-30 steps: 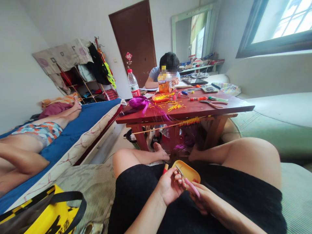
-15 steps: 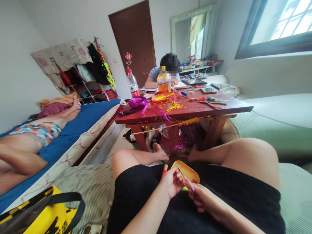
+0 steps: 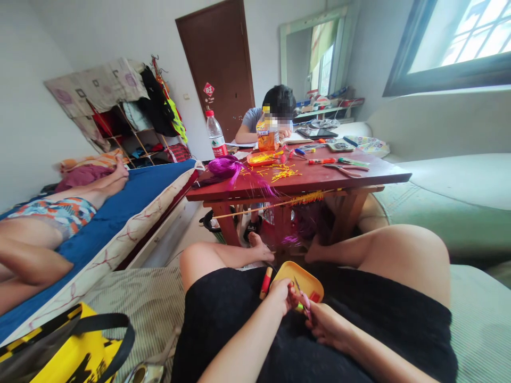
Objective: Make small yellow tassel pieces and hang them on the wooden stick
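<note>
My right hand [image 3: 325,323] is closed round the pink handles of a small pair of scissors [image 3: 305,302], whose blades point up and away from me. Beside the blades, my left hand [image 3: 282,296] has its fingers curled in a pinch; whatever they hold is too small to make out. Under both hands a yellow tray [image 3: 313,272] rests on my lap, with a red piece [image 3: 316,297] in it. Something bright green [image 3: 299,307] shows between the hands. A red and yellow tube [image 3: 265,283] lies left of the tray.
Ahead stands a red table [image 3: 339,178] with purple strands [image 3: 225,167], yellow pieces [image 3: 284,172], pliers [image 3: 346,170] and bottles. Behind it a person [image 3: 251,125] bends over a book. Another person lies on the blue bed [image 3: 159,178]. A yellow bag [image 3: 75,348] sits at left.
The scissors have turned more upright and the blades have shifted slightly within the hands' area. My left hand has rolled inward, its fingers now less visible. The view has shifted a little.
</note>
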Demonstrator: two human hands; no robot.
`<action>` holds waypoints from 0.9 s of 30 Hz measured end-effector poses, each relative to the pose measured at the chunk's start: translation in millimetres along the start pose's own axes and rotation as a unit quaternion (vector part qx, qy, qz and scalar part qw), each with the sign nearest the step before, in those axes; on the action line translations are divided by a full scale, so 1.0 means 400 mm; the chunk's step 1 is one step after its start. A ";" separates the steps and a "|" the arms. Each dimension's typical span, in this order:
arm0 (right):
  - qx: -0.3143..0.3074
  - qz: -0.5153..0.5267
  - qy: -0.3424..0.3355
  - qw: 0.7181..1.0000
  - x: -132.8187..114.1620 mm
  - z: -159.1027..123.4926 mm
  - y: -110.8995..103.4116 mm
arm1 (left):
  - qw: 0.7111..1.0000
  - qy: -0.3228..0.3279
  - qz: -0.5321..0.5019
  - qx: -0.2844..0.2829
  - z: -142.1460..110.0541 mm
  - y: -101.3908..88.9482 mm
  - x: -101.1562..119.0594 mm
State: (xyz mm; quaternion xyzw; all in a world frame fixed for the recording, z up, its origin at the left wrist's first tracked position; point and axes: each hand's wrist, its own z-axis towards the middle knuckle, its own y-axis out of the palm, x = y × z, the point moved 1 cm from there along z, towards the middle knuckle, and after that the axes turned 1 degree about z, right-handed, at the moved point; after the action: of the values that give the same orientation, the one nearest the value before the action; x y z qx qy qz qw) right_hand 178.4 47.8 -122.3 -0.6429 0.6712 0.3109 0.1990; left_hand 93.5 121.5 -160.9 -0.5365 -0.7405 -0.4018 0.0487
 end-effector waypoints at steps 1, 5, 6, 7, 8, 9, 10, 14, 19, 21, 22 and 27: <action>0.003 -0.019 -0.007 1.000 0.000 -0.002 0.000 | 1.000 -0.004 0.010 0.019 -0.001 0.002 0.002; 0.038 -0.135 -0.059 0.988 -0.025 -0.017 -0.026 | 0.998 0.013 0.035 0.058 -0.039 0.012 0.039; 0.055 -0.176 -0.078 0.980 -0.038 -0.019 -0.041 | 0.997 0.030 0.036 0.053 -0.059 0.013 0.057; 0.076 -0.222 -0.099 0.967 -0.054 -0.020 -0.059 | 0.997 0.051 0.036 0.042 -0.084 0.014 0.078; 0.099 -0.273 -0.121 0.949 -0.070 -0.017 -0.077 | 0.996 0.074 0.036 0.027 -0.114 0.016 0.101; 0.122 -0.325 -0.147 0.926 -0.087 -0.012 -0.093 | 0.994 0.100 0.035 0.009 -0.147 0.017 0.126; 0.144 -0.376 -0.169 0.900 -0.101 -0.005 -0.105 | 0.991 0.128 0.034 -0.013 -0.182 0.020 0.150; 0.177 -0.544 -0.222 0.790 -0.135 0.041 -0.106 | 0.974 0.204 0.035 -0.091 -0.316 0.031 0.213; 0.161 -0.658 -0.250 0.692 -0.143 0.083 -0.076 | 0.970 0.208 0.032 -0.126 -0.387 0.027 0.195; 0.136 -0.682 -0.265 0.668 -0.132 0.094 -0.076 | 0.972 0.194 0.021 -0.128 -0.387 0.021 0.178; 0.118 -0.692 -0.272 0.658 -0.121 0.099 -0.077 | 0.974 0.188 0.016 -0.128 -0.385 0.017 0.171; 0.043 -0.721 -0.286 0.630 -0.051 0.122 -0.069 | 0.976 0.174 0.003 -0.131 -0.374 0.008 0.150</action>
State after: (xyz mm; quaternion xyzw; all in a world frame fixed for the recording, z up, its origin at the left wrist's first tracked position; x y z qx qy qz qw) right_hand 201.2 96.4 -148.6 -0.7914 -0.0843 0.2072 0.5689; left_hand 17.3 70.4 -28.6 -0.4625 -0.6603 -0.5819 0.1072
